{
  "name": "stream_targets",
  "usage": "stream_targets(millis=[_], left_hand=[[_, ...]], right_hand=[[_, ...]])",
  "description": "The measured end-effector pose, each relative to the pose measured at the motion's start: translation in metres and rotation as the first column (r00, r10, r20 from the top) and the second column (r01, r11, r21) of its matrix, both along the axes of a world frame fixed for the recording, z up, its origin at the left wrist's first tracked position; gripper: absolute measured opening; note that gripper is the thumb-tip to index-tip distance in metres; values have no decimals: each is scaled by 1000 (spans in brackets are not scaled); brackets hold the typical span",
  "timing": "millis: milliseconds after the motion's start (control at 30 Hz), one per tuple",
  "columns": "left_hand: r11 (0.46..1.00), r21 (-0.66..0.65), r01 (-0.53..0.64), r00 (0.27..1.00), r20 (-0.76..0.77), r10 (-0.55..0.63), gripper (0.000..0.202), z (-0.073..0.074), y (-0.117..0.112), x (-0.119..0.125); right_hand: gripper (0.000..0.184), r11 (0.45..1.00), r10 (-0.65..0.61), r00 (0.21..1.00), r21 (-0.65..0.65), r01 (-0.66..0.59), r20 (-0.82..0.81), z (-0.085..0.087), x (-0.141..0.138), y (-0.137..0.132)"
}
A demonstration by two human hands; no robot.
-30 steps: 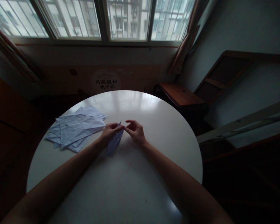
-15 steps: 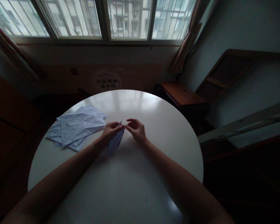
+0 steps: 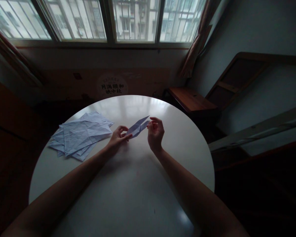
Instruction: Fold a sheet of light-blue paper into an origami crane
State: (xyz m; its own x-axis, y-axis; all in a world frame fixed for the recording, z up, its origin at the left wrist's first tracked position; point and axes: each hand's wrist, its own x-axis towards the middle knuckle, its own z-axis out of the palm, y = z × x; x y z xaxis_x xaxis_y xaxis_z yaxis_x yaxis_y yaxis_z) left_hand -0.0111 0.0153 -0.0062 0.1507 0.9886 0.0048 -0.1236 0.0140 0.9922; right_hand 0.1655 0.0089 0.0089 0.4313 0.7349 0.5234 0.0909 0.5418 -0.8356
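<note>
A folded piece of pale paper (image 3: 137, 127), narrow with two long pointed flaps, is held above the table. My left hand (image 3: 118, 136) pinches its near left end between thumb and fingers. At the other end, my right hand (image 3: 156, 131) has its fingers curled and closed on the tip of the lower flap; the fingertips partly hide that spot. The upper flap's point rises free beside the right fingers. Left of my left hand lies a loose pile of creased paper sheets (image 3: 86, 133).
The round white table (image 3: 135, 191) has a glossy top. A wooden bench (image 3: 191, 99) stands beyond its right edge. A large printed cardboard box (image 3: 143, 80) is under the barred window, between curtains (image 3: 193, 54). A wooden frame (image 3: 236, 79) leans against the right wall.
The folded paper has swung up from hanging below my left hand to pointing right, its flaps now visible. My right hand has moved right and turned, with its fingers curled in.
</note>
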Motion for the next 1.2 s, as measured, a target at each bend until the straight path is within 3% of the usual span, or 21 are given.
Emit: stream_targets(millis=[167,267,367,467,567,633,700,800,867,933,1033,1200], left_hand=[[995,92,27,999,-47,-23,40,-2,-2,1],[987,163,4,998,-56,5,34,3,-5,3],[984,171,43,999,-10,-42,33,6,-8,4],[992,100,81,995,49,-86,41,5,-9,2],[998,52,36,998,59,-39,42,1,-6,1],[998,65,-5,997,76,0,41,-1,-4,1],[998,64,-23,996,89,17,42,-2,-1,1],[997,77,5,997,80,-11,42,0,-1,1],[996,69,54,997,55,-57,42,1,-3,1],[994,44,99,994,39,-101,44,3,-6,1],[989,18,144,989,20,-144,47,4,-10,3],[991,49,127,992,0,-127,45,5,-9,4]], right_hand=[[14,997,-76,988,23,74,135,4,-3,-9],[15,987,-88,965,152,50,249,5,-3,-14],[26,947,16,883,275,-163,470,5,-5,-22],[37,873,129,830,334,-354,542,2,-11,-27],[33,933,154,921,254,-255,358,-4,-19,-26],[34,985,112,982,117,-130,151,-9,-21,-19],[47,991,110,993,-66,-112,-39,-13,-20,-10],[73,895,214,956,-351,-275,-202,-16,-14,2],[76,826,281,935,-440,-351,-218,-16,-10,7],[71,803,319,928,-464,-374,-195,-15,-8,8],[56,815,369,917,-422,-397,-150,-12,-7,6],[38,789,473,852,-324,-522,-223,-11,-8,2]])
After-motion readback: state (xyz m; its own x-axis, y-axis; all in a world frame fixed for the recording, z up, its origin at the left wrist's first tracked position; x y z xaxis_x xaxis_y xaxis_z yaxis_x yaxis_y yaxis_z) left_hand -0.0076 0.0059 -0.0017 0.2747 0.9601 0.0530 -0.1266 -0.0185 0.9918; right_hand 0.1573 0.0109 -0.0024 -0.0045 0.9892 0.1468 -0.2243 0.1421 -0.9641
